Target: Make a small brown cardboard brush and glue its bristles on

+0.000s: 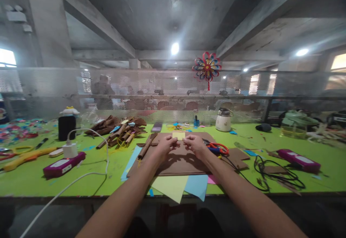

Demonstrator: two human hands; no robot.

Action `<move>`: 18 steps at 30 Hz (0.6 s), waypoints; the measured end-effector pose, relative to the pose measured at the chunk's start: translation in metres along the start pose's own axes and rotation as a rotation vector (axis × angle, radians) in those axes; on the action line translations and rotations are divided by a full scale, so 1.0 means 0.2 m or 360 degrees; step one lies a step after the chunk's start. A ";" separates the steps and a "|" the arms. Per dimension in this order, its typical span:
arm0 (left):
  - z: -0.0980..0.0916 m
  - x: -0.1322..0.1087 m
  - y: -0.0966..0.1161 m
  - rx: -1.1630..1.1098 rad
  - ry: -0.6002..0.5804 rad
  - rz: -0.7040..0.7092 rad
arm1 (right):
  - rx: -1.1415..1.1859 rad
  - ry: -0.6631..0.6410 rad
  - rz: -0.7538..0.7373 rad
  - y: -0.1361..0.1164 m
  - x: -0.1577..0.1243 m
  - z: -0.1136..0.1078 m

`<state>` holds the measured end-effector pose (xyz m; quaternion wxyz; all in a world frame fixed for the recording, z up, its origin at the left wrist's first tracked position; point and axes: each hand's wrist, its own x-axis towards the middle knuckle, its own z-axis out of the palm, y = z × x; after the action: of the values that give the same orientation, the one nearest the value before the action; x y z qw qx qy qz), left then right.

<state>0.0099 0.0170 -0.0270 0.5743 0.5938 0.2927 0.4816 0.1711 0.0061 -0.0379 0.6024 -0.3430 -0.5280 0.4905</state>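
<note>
Between my two hands is a small piece of pale yellow paper (178,136), raised above a stack of brown paper sheets (173,166). My left hand (169,145) pinches its left side and my right hand (194,145) pinches its right side. A rolled brown paper tube (147,146) lies on the stack, left of my left hand. Scissors with red-orange handles (220,147) rest to the right of my right hand. From under the stack's near edge stick out yellow paper (171,187) and blue paper (196,186).
A pile of brown paper rolls (127,131) with yellow string is at back left. Purple power strips (65,164) lie on both sides, with a white cable (107,155) and a black cable (278,175). A yellow glue gun (29,157) lies far left; a white jug (223,120) stands behind.
</note>
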 end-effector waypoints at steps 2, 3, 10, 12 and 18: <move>0.00 0.00 0.00 -0.0039 0.0030 -0.0004 | 0.0033 -0.0042 0.0001 0.00 -0.01 0.00; 0.00 0.00 0.01 -0.0056 0.0043 -0.0008 | 0.0046 -0.0052 0.0003 0.00 -0.01 0.00; -0.01 -0.01 0.05 -0.0153 0.0048 0.0012 | -0.0050 0.0065 -0.0223 -0.05 0.00 -0.01; -0.01 -0.01 0.05 -0.0193 -0.0002 0.0016 | -0.0178 0.0061 -0.0368 -0.08 0.00 -0.03; -0.01 -0.02 0.05 -0.0250 -0.0199 -0.0046 | -0.0579 -0.0387 -0.0596 -0.14 -0.03 -0.05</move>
<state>0.0039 0.0129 -0.0179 0.6431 0.5715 0.2262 0.4568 0.1875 -0.0070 -0.0163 0.5434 -0.2807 -0.7298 0.3055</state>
